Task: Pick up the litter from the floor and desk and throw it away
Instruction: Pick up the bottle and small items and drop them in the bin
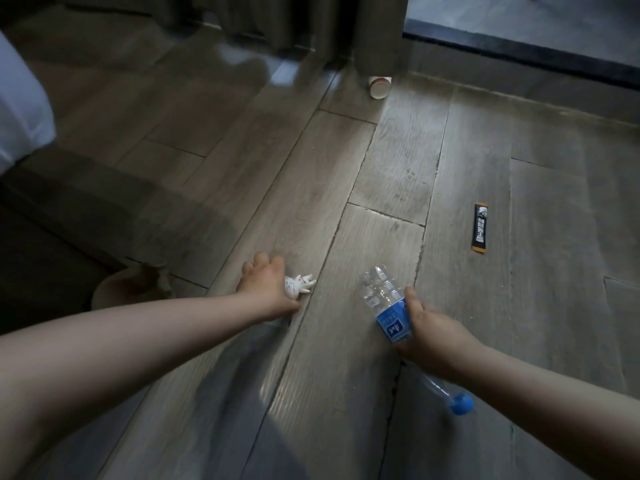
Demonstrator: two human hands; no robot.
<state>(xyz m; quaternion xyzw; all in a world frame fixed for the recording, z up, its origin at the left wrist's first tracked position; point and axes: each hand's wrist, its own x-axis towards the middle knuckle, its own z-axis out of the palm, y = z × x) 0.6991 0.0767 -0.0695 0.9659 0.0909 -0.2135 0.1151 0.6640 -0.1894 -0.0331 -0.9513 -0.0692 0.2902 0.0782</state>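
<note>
Low in the middle, the left hand [266,285] is pinching a small soft white scrap [300,285] on the floor [381,168] while the right hand [433,337] is gripping a clear plastic bottle [382,299], probably light and squashy, by its blue label.

I saw a grey wooden floor [346,168] made of long planks. A white bed sheet [20,109] hung at the left edge. Grey curtains [311,22] reached the floor at the back. A dark door rail [519,51] ran beside them.
</note>
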